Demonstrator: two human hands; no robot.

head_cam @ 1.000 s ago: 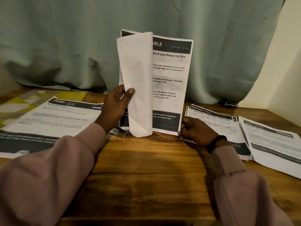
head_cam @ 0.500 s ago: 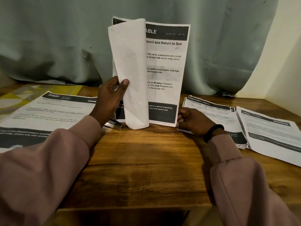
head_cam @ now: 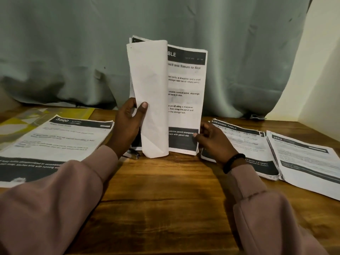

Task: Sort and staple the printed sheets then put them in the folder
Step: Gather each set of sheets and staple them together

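White sheets point(head_cam: 184, 100) are standing upright on the table point(head_cam: 156, 190); the left hand point(head_cam: 128, 124) is gripping the curled front page, the right hand point(head_cam: 211, 142) pinching the lower corner: sorting. Next, probably the stapler point(head_cam: 134, 154), half hidden

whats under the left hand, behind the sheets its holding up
A small metal stapler lies on the table just below the left hand and the upright sheets. Only its end shows; the rest is covered by the hand and paper.
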